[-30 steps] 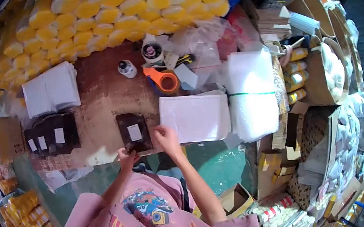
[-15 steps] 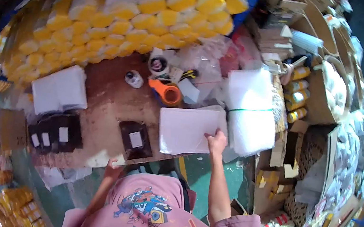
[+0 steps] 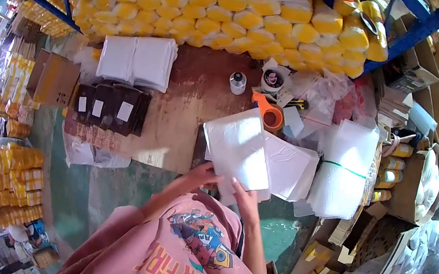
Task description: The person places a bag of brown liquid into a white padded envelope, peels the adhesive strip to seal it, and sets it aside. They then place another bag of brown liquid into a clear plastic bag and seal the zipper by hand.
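A white, translucent flat bag [image 3: 238, 146] is raised and tilted over the table in front of me. My right hand [image 3: 246, 198] grips its lower right edge, thumb on the near face. At the lower left edge, my left hand [image 3: 202, 177] has its fingers closed on the bag, though the fingertips are partly hidden. Beneath and to the right lies a stack of similar white bags [image 3: 290, 169]. A dark flat package [image 3: 202, 144] with a white label is mostly covered by the raised bag.
Dark labelled packages [image 3: 112, 109] and white bag stacks [image 3: 152, 65] lie at the left. An orange tape dispenser [image 3: 273, 118], a small bottle [image 3: 237, 83] and a banded bundle of wrap [image 3: 342, 175] are on the table. Yellow-and-white rolls [image 3: 220, 27] are piled behind.
A white bag has been lifted off the stack and moved left by my right hand. My left hand has come from the table edge to the bag. The view has turned left.
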### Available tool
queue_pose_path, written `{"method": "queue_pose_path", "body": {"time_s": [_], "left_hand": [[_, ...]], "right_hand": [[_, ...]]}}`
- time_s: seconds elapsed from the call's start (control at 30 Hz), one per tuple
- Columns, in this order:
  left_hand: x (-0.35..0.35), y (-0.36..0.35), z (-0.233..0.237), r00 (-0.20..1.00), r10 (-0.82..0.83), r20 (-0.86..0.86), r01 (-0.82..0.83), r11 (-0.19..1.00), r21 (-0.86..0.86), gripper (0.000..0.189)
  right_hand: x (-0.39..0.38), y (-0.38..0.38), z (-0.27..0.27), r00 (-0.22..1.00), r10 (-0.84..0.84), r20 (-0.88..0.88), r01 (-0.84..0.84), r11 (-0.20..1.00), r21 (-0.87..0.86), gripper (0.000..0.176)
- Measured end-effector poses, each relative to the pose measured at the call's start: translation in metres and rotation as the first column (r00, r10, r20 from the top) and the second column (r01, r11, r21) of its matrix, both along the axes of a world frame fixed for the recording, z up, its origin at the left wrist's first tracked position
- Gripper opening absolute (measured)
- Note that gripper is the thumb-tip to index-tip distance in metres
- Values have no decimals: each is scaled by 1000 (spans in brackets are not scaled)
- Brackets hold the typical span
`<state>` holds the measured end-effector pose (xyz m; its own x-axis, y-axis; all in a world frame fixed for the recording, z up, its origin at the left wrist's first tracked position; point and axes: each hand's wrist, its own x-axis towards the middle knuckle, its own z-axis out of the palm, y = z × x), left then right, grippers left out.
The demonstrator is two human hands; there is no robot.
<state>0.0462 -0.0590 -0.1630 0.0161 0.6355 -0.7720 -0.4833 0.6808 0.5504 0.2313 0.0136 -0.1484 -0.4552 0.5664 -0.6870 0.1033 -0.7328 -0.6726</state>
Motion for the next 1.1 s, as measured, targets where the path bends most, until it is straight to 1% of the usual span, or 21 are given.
{"method": "queue_pose_path", "body": {"time_s": [0.07,0.1,0.2,0.23,0.33,0.37,0.47,0.5,0.53,0.57,0.6,0.63,0.67,0.73,0.8,0.9,0.93,1.0,1.03,1.07,1.1], "left_hand": [[-7,-14,-24,992,81,101,-97,980,174,55],[-9,-21,-34,982,109,155,-147,956,256,58],[-13,-31,-25,996,64,-63,-47,968,247,62],[-12,-29,-24,993,83,-85,-52,945,323,63],[-24,-37,-35,953,207,-220,-144,952,271,55],[-38,-42,-43,884,117,-453,-4,970,242,55],[-86,-66,-81,836,336,-435,-137,894,427,53],[-105,-63,-66,854,290,-432,-224,955,197,43],[-123,-62,-51,844,430,-321,-314,881,355,47],[-144,-63,-51,822,407,-399,-245,884,398,55],[-162,-72,-68,669,405,-624,-185,903,387,61],[-182,-82,-98,521,397,-756,-189,917,351,66],[-195,-94,-121,399,399,-825,-355,897,262,66],[-200,-95,-106,326,617,-716,-370,780,504,60],[-188,-93,-84,263,465,-846,-287,874,391,51],[-185,-138,-145,622,18,-783,33,998,49,36],[-179,-150,-146,583,-89,-808,324,937,131,27],[-168,-168,-154,650,-388,-653,516,856,6,21],[-162,-159,-114,681,-373,-630,463,886,-25,22],[-163,-173,-131,691,-338,-639,389,919,-65,23],[-166,-195,-151,722,-261,-641,290,955,-63,21]], "right_hand": [[-24,-13,5,975,-181,-132,146,960,-238,36],[-33,-20,-6,976,-151,-156,114,967,-227,36],[-54,-25,-18,982,-76,-174,28,965,-262,35],[-61,-23,-19,984,-52,-173,1,960,-281,34],[-76,-30,-35,987,0,-159,-22,991,-135,34],[-77,-28,-34,984,122,-133,-141,978,-151,35],[-82,-20,6,954,172,-246,-215,963,-160,36],[-82,-14,11,942,228,-245,-275,945,-177,39],[-81,-10,9,961,199,-191,-232,958,-166,37],[-79,-5,1,976,171,-135,-190,970,-152,35],[-76,-1,-10,987,139,-78,-149,980,-135,33],[-71,0,-27,997,78,5,-78,997,27,27],[-63,8,-38,986,80,149,-104,982,159,25],[-44,32,-49,905,45,423,-222,899,379,23],[-32,59,-52,900,-99,425,-146,850,506,19],[-2,116,-66,817,-274,507,-109,791,602,18],[8,136,-72,801,-343,491,-65,765,641,20],[38,180,-99,744,-473,472,-58,657,752,20],[49,203,-100,657,-486,577,-126,683,719,21],[58,221,-106,554,-530,642,-124,710,693,23],[62,233,-103,587,-556,589,1,728,686,25]]}}
